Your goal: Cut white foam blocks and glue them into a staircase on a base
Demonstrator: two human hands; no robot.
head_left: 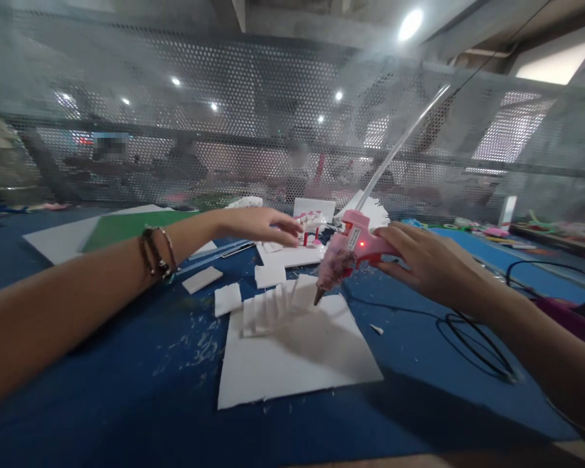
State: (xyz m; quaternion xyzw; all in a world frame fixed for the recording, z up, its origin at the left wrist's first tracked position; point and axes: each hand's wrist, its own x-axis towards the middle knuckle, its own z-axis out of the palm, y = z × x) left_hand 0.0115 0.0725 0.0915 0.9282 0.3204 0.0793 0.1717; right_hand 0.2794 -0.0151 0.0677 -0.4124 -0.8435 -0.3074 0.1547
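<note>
My right hand point(412, 257) is wrapped around a pink hot glue gun point(365, 239), its red light lit. A long clear glue stick point(402, 146) juts from the back, and the nozzle tilts down over a white foam board sheet point(302, 364). Several upright white pieces point(268, 309) form a stepped row on that sheet. My left hand point(258, 224) reaches out with fingers extended, holding nothing that I can see. Its fingertips are near a small white model with red posts point(309, 227); whether they touch it I cannot tell.
Loose white foam pieces point(202, 279) lie left of the sheet on the blue table point(141, 396). A green sheet point(131, 227) lies at the back left. A black cable point(482, 354) coils at the right, by a purple object point(565, 322). A perforated metal screen point(253, 104) stands behind.
</note>
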